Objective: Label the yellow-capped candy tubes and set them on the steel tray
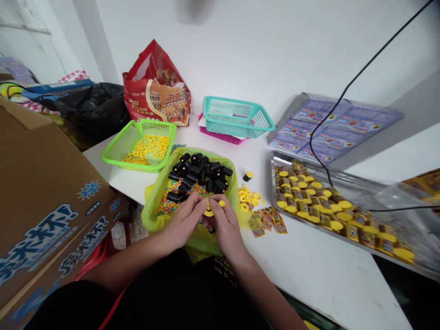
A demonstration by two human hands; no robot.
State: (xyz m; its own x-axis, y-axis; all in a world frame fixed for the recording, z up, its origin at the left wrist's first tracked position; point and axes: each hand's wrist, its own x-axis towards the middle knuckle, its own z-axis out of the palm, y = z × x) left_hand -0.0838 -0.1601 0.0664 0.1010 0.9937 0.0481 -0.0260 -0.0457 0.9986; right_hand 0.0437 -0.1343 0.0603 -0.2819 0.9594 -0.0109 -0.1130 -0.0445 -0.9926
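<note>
My left hand (185,220) and my right hand (222,224) meet over the near edge of a yellow-green bag-lined basket (154,206). Both are closed in a pinch around a small yellow ring cap (208,211) and a dark piece beneath it. The basket holds several black cylinders (201,172) on a bed of small multicoloured candies (168,201). Loose yellow rings (248,198) lie on the white table just right of my hands, beside small printed sachets (268,220).
A green basket of yellow rings (146,149) sits at the back left, a teal basket (237,117) over a pink one behind. A metal tray (343,206) of yellow-capped pieces lies right. A cardboard box (44,197) stands left; a red bag (156,89) behind.
</note>
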